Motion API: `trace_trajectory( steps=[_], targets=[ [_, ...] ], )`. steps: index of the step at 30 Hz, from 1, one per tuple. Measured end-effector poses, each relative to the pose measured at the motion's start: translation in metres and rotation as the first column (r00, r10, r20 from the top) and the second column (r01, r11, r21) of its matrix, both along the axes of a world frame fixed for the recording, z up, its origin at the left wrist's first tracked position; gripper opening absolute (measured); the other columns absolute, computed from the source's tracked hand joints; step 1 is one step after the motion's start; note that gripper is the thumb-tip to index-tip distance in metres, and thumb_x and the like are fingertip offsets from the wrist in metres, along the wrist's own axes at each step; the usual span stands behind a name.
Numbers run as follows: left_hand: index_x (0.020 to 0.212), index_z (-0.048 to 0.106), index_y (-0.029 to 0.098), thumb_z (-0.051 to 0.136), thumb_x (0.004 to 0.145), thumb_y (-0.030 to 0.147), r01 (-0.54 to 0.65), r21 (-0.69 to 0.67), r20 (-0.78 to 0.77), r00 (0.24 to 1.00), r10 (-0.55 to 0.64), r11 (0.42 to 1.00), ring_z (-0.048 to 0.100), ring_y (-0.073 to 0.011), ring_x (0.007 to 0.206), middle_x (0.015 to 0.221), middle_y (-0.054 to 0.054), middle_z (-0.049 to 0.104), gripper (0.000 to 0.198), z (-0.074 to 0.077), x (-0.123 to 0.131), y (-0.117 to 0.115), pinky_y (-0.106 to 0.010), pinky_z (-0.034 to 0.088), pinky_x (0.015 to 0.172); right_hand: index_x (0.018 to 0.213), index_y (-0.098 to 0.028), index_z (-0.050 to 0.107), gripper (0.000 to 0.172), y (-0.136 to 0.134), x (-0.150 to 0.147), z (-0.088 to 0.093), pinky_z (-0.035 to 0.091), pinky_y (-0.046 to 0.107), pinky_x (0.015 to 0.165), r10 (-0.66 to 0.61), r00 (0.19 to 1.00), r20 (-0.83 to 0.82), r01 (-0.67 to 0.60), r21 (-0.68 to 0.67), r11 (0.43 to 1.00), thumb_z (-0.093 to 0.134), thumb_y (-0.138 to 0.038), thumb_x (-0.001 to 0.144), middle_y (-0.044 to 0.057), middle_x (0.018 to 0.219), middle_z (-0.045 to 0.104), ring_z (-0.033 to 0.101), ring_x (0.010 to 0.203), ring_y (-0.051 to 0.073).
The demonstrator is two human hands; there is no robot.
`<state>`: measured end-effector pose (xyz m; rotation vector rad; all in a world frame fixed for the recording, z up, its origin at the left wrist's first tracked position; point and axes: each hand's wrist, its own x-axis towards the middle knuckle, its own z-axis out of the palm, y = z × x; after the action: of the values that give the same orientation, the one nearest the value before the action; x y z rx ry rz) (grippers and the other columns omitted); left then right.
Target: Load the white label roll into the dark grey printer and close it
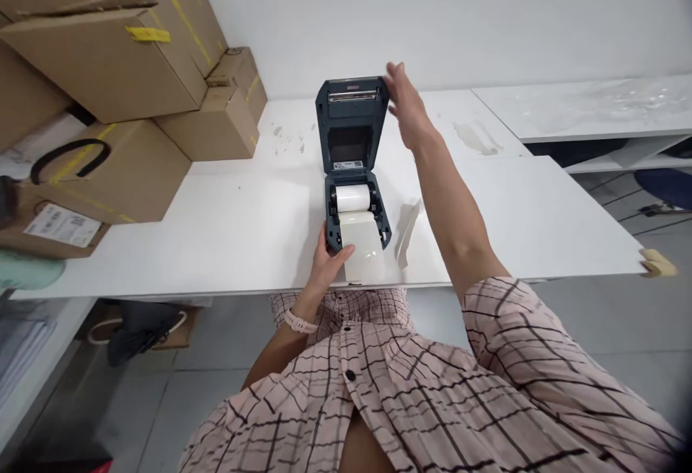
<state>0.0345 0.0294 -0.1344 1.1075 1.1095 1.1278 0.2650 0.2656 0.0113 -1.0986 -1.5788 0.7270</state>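
A dark label printer (329, 206) sits near the front edge of the white table, its lid (351, 116) raised. Inside lies a white label roll (353, 197), and a label strip (363, 249) runs from it over the printer's front toward the table edge. My left hand (326, 260) grips the printer's front left corner, thumb resting on the strip and fingers along the side. At the lid's upper right edge, my right hand (406, 104) is open with fingers stretched out; whether it presses on the lid I cannot tell.
Several cardboard boxes (124, 62) are stacked at the left, with a black curved strap (70, 152) in front. A loose piece of backing paper (409, 235) lies right of the printer. The white table (259, 242) meets a wall behind; a padded corner (657, 262) marks its right end.
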Motion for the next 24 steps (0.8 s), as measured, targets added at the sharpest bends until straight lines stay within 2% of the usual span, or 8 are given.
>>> trace_trajectory(
  steps=[2, 4, 7, 10, 13, 15, 19, 24],
  targets=[
    [0.165, 0.029, 0.025, 0.084, 0.077, 0.058, -0.002, -0.012, 0.01, 1.0, 0.002, 1.0, 0.044, -0.0349, 0.153, 0.166, -0.015, 0.044, 0.109, -0.002, 0.0, -0.003, -0.048, 0.039, 0.126, 0.154, -0.036, 0.048, 0.092, 0.011, -0.006, 0.002, 0.044, 0.051, 0.121, 0.061, 0.998, -0.022, -0.061, -0.016, 0.998, 0.016, -0.093, 0.09, 0.003, 0.159, 0.055, 0.048, 0.15, 0.028],
    [0.165, 0.028, 0.023, 0.084, 0.076, 0.061, 0.004, -0.014, 0.021, 1.0, -0.004, 1.0, 0.044, -0.0351, 0.153, 0.166, -0.016, 0.044, 0.111, -0.004, -0.001, -0.006, -0.048, 0.038, 0.127, 0.152, -0.034, 0.051, 0.096, -0.007, -0.012, -0.004, 0.044, 0.05, 0.12, 0.059, 0.998, -0.03, -0.058, 0.028, 0.998, 0.015, -0.095, 0.088, 0.003, 0.154, 0.059, 0.05, 0.148, 0.03],
    [0.167, 0.022, 0.028, 0.077, 0.078, 0.07, -0.032, -0.051, 0.007, 0.999, 0.033, 0.998, 0.033, -0.034, 0.16, 0.175, -0.014, 0.028, 0.113, -0.003, -0.006, -0.01, -0.045, 0.036, 0.128, 0.156, -0.036, 0.048, 0.095, -0.074, -0.017, -0.024, 0.038, 0.053, 0.124, -0.009, 1.0, 0.011, 0.008, 0.064, 0.998, 0.01, -0.093, 0.09, 0.001, 0.155, 0.057, 0.045, 0.152, 0.032],
    [0.168, 0.014, 0.035, 0.056, 0.088, 0.079, -0.137, -0.052, -0.038, 0.99, 0.135, 0.989, 0.018, -0.0301, 0.165, 0.18, -0.007, 0.009, 0.101, 0.005, -0.015, -0.007, -0.044, 0.03, 0.131, 0.16, -0.044, 0.04, 0.084, -0.151, -0.021, -0.054, 0.029, 0.057, 0.129, -0.057, 0.993, 0.106, 0.058, 0.0, 0.998, 0.003, -0.084, 0.096, -0.005, 0.167, 0.043, 0.032, 0.16, 0.029],
    [0.168, 0.014, 0.039, 0.046, 0.092, 0.08, -0.169, 0.019, -0.064, 0.983, 0.169, 0.986, 0.013, -0.0274, 0.166, 0.18, -0.002, 0.008, 0.092, 0.016, -0.017, 0.005, -0.044, 0.028, 0.132, 0.158, -0.045, 0.044, 0.07, -0.202, -0.025, -0.085, 0.023, 0.06, 0.133, -0.06, 0.99, 0.128, 0.074, -0.107, 0.991, 0.021, -0.078, 0.101, -0.007, 0.173, 0.032, 0.024, 0.163, 0.029],
    [0.168, 0.016, 0.039, 0.054, 0.09, 0.077, -0.171, 0.012, -0.061, 0.983, 0.172, 0.985, 0.011, -0.0281, 0.166, 0.18, 0.0, 0.009, 0.094, 0.023, -0.01, 0.013, -0.043, 0.029, 0.132, 0.161, -0.043, 0.039, 0.069, -0.216, -0.029, -0.104, 0.023, 0.06, 0.133, -0.082, 0.996, 0.048, 0.089, -0.194, 0.977, 0.037, -0.075, 0.1, -0.004, 0.174, 0.03, 0.023, 0.163, 0.029],
    [0.168, 0.018, 0.036, 0.072, 0.086, 0.063, -0.141, -0.053, 0.016, 0.99, 0.142, 0.989, 0.029, -0.0338, 0.161, 0.178, -0.004, 0.022, 0.102, 0.026, 0.008, 0.018, -0.042, 0.042, 0.126, 0.169, -0.037, 0.015, 0.096, -0.216, -0.035, -0.13, 0.032, 0.062, 0.129, -0.15, 0.967, -0.205, 0.058, -0.398, 0.916, 0.055, -0.076, 0.092, 0.005, 0.176, 0.026, 0.026, 0.163, 0.033],
    [0.167, 0.021, 0.033, 0.076, 0.085, 0.057, -0.112, -0.077, 0.042, 0.992, 0.116, 0.991, 0.042, -0.0347, 0.154, 0.172, -0.009, 0.035, 0.102, 0.015, 0.014, 0.009, -0.047, 0.047, 0.122, 0.169, -0.028, 0.015, 0.108, -0.218, -0.035, -0.144, 0.037, 0.058, 0.128, -0.15, 0.932, -0.33, -0.057, -0.542, 0.838, 0.063, -0.077, 0.085, 0.011, 0.169, 0.041, 0.044, 0.154, 0.035]
  ],
)
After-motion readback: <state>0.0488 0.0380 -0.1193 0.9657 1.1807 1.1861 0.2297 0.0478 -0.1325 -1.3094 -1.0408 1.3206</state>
